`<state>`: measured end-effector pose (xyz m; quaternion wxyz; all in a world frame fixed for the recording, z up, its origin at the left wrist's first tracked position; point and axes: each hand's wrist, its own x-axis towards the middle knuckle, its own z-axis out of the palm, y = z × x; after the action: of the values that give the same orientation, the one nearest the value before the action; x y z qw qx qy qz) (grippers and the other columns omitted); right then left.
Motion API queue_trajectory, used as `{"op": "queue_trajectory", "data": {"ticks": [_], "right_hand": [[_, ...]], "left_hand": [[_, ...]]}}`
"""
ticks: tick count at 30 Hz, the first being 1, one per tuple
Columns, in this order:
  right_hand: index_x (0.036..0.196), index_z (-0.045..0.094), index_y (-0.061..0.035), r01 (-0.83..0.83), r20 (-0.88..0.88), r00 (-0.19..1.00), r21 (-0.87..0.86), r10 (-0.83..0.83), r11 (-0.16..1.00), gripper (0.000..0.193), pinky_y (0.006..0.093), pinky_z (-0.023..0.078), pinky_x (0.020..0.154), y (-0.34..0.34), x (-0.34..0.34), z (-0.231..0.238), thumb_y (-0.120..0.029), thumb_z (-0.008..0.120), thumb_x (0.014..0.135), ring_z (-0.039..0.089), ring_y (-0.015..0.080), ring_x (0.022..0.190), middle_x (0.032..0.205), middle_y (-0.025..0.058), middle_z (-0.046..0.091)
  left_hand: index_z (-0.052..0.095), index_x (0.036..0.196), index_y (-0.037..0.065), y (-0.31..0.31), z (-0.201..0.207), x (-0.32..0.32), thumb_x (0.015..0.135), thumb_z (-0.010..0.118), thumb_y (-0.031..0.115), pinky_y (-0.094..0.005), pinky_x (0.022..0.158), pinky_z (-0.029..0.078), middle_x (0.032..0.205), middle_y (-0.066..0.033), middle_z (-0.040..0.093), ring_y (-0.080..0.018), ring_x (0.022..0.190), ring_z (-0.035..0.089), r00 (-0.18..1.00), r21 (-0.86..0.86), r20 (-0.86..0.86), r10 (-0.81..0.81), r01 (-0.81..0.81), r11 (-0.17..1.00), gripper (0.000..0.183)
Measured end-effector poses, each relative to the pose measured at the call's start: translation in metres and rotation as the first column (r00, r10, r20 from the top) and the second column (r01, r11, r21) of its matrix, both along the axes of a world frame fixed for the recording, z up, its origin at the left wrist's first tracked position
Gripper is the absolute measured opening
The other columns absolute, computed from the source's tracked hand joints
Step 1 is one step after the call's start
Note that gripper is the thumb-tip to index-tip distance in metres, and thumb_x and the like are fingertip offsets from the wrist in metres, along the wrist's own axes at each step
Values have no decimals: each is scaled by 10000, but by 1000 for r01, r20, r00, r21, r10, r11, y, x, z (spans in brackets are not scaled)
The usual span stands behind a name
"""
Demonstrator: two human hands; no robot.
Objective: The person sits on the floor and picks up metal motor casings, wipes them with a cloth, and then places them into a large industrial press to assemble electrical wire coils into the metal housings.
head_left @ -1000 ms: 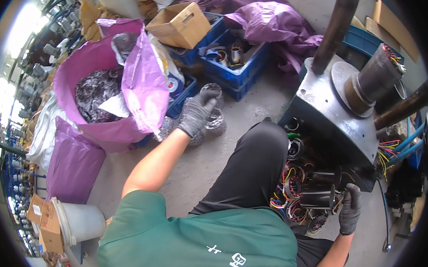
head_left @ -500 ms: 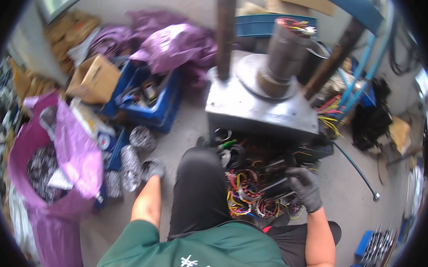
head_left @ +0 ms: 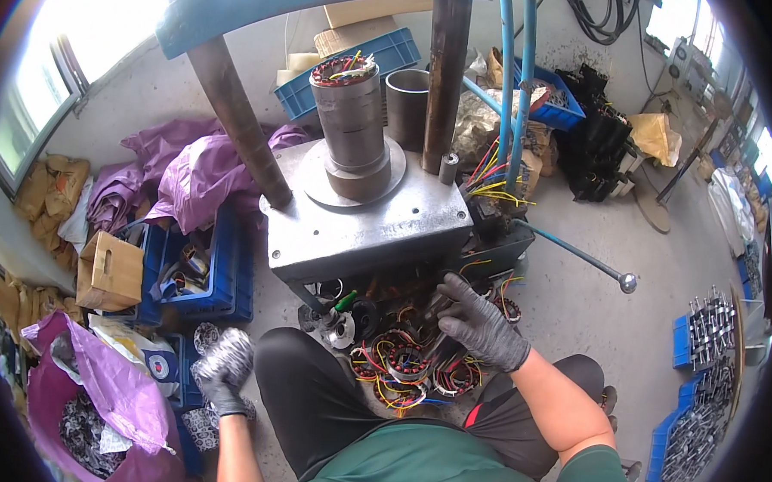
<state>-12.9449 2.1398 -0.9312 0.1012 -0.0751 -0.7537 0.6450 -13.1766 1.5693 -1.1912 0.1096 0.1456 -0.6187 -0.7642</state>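
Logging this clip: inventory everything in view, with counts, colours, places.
Press: one, grey, blue beam, centre
Upright cylinder: one, grey, on press
Open tube: one, grey, beside it
Lever: one, blue, right of press
Wound rings: several, coloured wires, floor before press
Mottled cylinder: one, silver, in left hand
Similar cylinders: several, silver, floor nearby
Open bag: one, purple, lower left
Sheeting: heap, purple, back left
Cardboard box: one, brown, left
Crates: several, blue, left, back, right
Rods: many, grey, right crates
Left hand: one, grey glove, lower left
Right hand: one, grey glove, beside rings
Legs: two, black, lower centre
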Motion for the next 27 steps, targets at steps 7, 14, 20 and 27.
{"op": "queue_trajectory", "data": {"ticks": [7, 14, 20, 27], "right_hand": [[1526, 398, -11, -72, -66, 996, -161, 62, 984, 625, 326, 422, 1082, 9, 1, -14, -337, 606, 1035, 554, 169, 1243, 1412, 115, 570], [1426, 526, -38, -1, -73, 996, -601, -54, 799, 618, 338, 534, 938, 18, -18, 13, -454, 639, 983, 613, 184, 1189, 1344, 94, 632], [1346, 559, 17, 193, 148, 981, -756, -125, 625, 600, 404, 566, 951, 15, -12, -2, -334, 723, 888, 679, 272, 1081, 1231, 160, 674], [1315, 570, 26, 330, 261, 944, -735, -203, 593, 517, 420, 604, 892, 4, -6, -18, -260, 695, 903, 704, 281, 1023, 1203, 184, 679]], "left_hand": [[524, 1359, -66, 150, 318, 36, 800, 650, 121, -418, 1014, 518, 1297, -196, 625, -305, 1162, 639, 854, -37, -414, -314, 329, 944, 602], [635, 1215, -58, 319, 339, 58, 717, 763, -22, -347, 969, 542, 1177, -138, 690, -224, 1048, 679, 468, -198, -132, -874, 852, 485, 515], [610, 1274, -29, 391, 268, 89, 731, 848, 92, -373, 1073, 481, 1437, -91, 498, -208, 1277, 545, 212, 141, -196, -957, 972, 186, 605], [515, 1336, -7, 399, 246, 82, 564, 812, 77, -429, 1013, 544, 1198, -124, 656, -270, 1116, 655, 202, 537, -129, -971, 837, 103, 832]]}}
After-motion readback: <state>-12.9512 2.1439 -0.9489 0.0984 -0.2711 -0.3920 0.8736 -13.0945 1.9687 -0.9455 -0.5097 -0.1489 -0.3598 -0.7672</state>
